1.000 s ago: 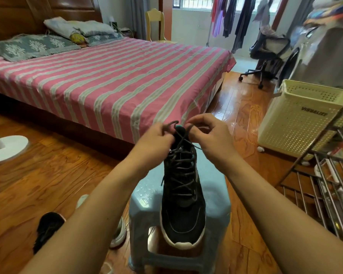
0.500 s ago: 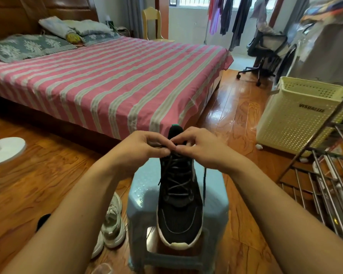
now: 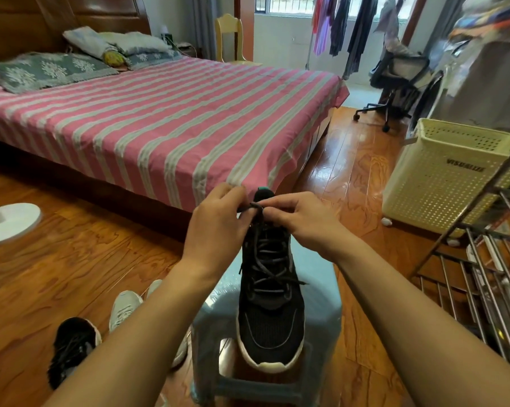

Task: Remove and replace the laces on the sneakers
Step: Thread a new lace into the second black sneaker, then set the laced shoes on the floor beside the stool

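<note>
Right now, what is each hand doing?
Left hand: pinching the black lace of the black sneaker.
Right hand: fingers curled, pinching the same lace.

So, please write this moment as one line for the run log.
stage: lacing top | left hand: pinches lace | right hand: pinches lace | black sneaker: upright on stool

A big bed [image 3: 159, 113] with a pink striped sheet is sitting on a shiny brown wood floor [image 3: 57, 259]. Daylight is coming through the window [image 3: 289, 4]. Clothes [image 3: 339, 24] are hanging there. A cream basket [image 3: 441, 183] is standing beside a black chair [image 3: 394, 80].
</note>
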